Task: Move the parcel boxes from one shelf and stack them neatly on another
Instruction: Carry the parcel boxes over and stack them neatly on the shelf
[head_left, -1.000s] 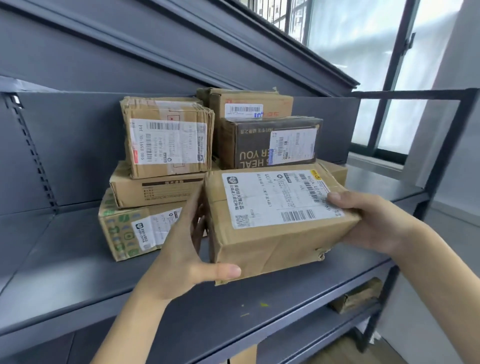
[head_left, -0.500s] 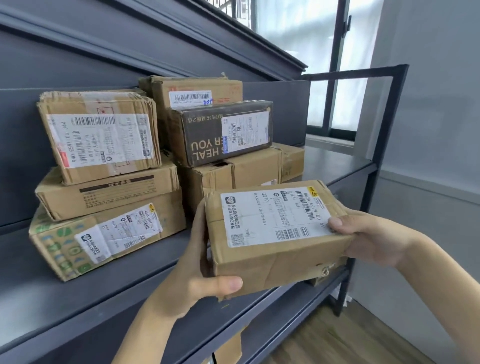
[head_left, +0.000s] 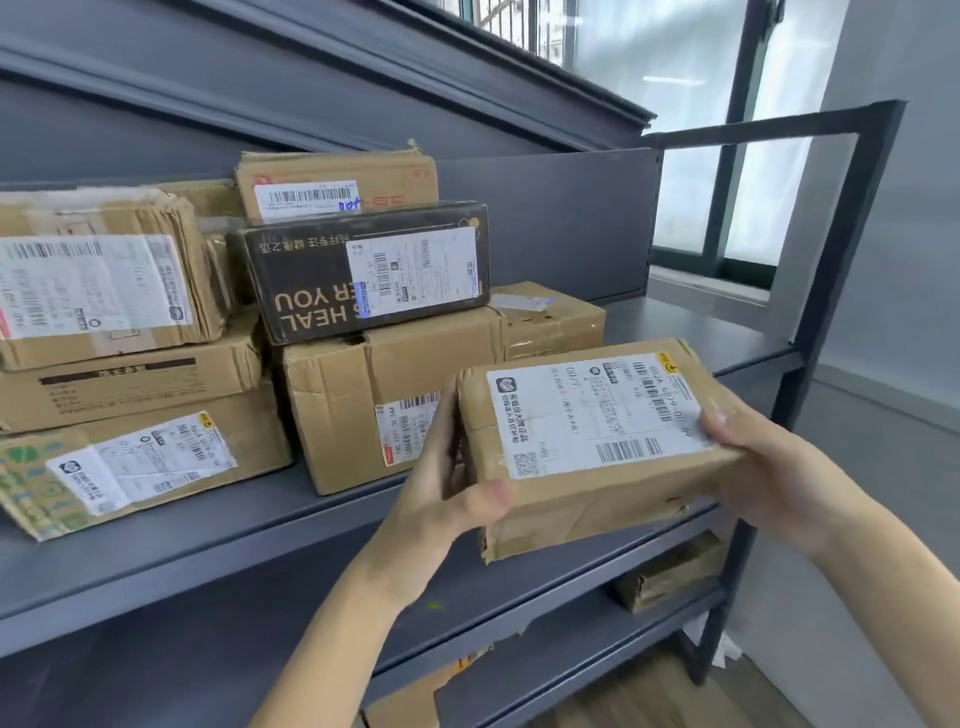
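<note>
I hold a brown cardboard parcel (head_left: 587, 447) with a white shipping label on top, in the air in front of the grey shelf (head_left: 291, 525). My left hand (head_left: 447, 499) grips its left end, thumb on the front face. My right hand (head_left: 763, 467) grips its right end, thumb on the label. On the shelf behind stand stacked parcels: a black box (head_left: 363, 270) on a brown carton (head_left: 384, 395), a taller brown box (head_left: 337, 182) at the back, and a pile of three at the left (head_left: 119, 364).
A small brown box (head_left: 550, 317) sits to the right of the stack, with bare shelf beyond it. Lower shelves hold another carton (head_left: 670, 571). The shelf's dark upright post (head_left: 826, 312) stands at the right, a window and grey wall behind it.
The parcel has come away from the shelf towards me and to the right, still held at both ends. The view has swung right, so the stacks now sit further left.
</note>
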